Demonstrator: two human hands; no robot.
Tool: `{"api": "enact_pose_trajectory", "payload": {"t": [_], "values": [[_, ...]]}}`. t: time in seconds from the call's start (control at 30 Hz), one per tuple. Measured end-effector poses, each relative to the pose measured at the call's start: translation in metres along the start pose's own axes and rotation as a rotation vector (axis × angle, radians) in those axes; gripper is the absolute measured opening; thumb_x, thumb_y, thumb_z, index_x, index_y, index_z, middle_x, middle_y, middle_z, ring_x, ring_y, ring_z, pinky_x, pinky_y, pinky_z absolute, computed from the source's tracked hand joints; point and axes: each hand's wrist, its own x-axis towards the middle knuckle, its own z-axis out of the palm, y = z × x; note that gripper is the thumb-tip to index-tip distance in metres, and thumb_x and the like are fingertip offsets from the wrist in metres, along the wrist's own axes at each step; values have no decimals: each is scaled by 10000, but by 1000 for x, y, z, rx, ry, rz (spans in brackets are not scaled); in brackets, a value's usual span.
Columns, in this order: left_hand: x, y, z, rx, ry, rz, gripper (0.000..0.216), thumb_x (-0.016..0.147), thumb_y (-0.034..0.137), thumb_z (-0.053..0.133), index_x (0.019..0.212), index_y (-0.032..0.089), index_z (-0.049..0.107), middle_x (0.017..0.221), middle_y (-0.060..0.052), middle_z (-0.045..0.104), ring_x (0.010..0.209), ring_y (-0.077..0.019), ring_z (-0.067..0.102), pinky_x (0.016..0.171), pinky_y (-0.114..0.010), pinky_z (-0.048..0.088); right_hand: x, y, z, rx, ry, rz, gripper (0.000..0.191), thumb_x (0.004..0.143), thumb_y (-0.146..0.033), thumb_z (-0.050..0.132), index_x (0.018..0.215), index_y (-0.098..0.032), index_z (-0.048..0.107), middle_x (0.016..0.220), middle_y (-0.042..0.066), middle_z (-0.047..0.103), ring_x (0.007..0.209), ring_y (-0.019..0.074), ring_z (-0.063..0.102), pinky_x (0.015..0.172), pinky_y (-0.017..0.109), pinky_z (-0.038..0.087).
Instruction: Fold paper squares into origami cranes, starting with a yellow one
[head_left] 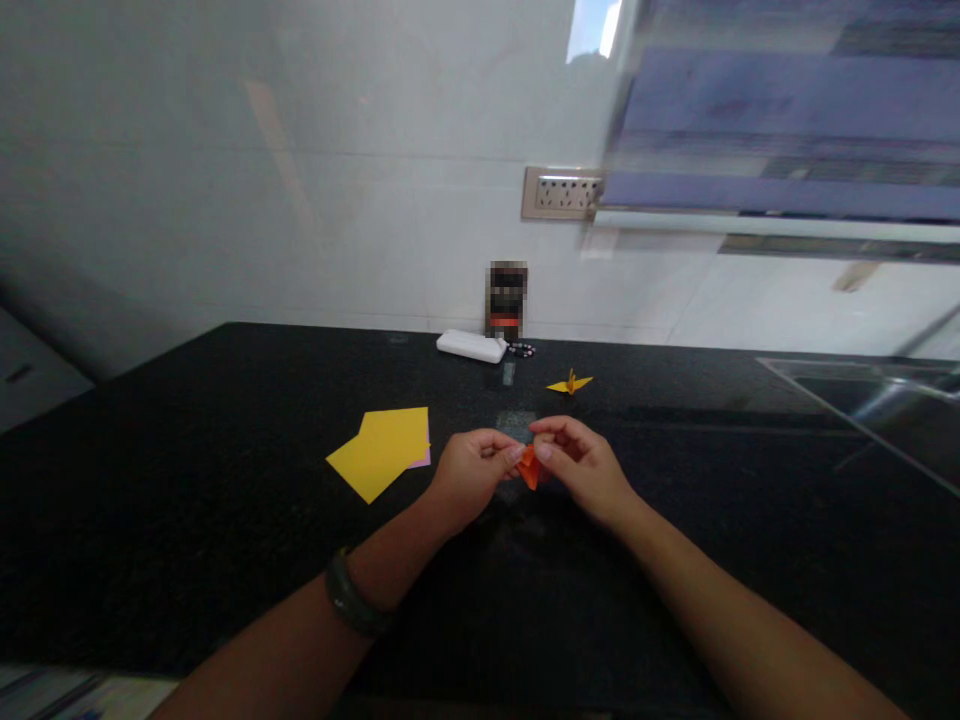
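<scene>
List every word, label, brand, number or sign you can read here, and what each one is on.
No text can be read.
Dark upright item: pixelated; any text is lost.
Blue panel: blurred; no lettering can be made out.
White item and socket plate: no readable marks.
Orange paper, yellow sheets and yellow crane: no writing visible.

Folded paper [531,474] bright orange — small crane [571,385] yellow. Loose sheets [390,445] plain yellow; pink sheet [421,461] at edge. Countertop [225,450] black, finely speckled. Slim case [469,346] white; beaded strap [523,350] dark, pale and pink dots. Bangle [352,597] dark grey-green. Wall [360,220] pale grey — thin joint lines. Socket plate [530,193] beige.
</scene>
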Motion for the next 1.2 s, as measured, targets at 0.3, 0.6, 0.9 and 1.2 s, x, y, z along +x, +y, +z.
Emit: {"api": "enact_pose_trajectory", "payload": {"t": [0.3, 0.6, 0.9, 1.2], "values": [[-1, -1, 0, 191, 22, 126, 133, 689, 250, 572, 655, 133, 624, 620, -33, 656, 590, -140, 595, 557, -229, 444, 0, -3, 1, -72, -72, 57, 145, 729, -297, 581, 711, -153, 577, 605, 3, 588, 511, 90, 496, 485, 220, 398], [-3, -3, -2, 318, 9, 208, 164, 727, 265, 520, 650, 140, 593, 600, -24, 617, 572, -132, 564, 537, -225, 414, -2, -6, 5, -46, -35, 51, 143, 711, -281, 588, 665, -148, 560, 574, -3, 568, 492, 99, 493, 479, 231, 389], [-3, 0, 0, 186, -29, 149, 161, 721, 282, 531, 681, 137, 589, 589, -6, 595, 553, -112, 535, 518, -211, 389, -6, -2, 5, -202, 41, -70, 135, 756, -267, 544, 682, -157, 569, 609, 13, 595, 551, 119, 534, 524, 240, 418], [-3, 4, 4, -87, -115, 39, 193, 693, 326, 573, 656, 137, 559, 590, 4, 562, 566, -98, 511, 562, -219, 397, -4, -5, 3, -241, 154, -204, 154, 750, -269, 564, 688, -161, 655, 596, 4, 554, 545, 104, 505, 515, 230, 403]]}}
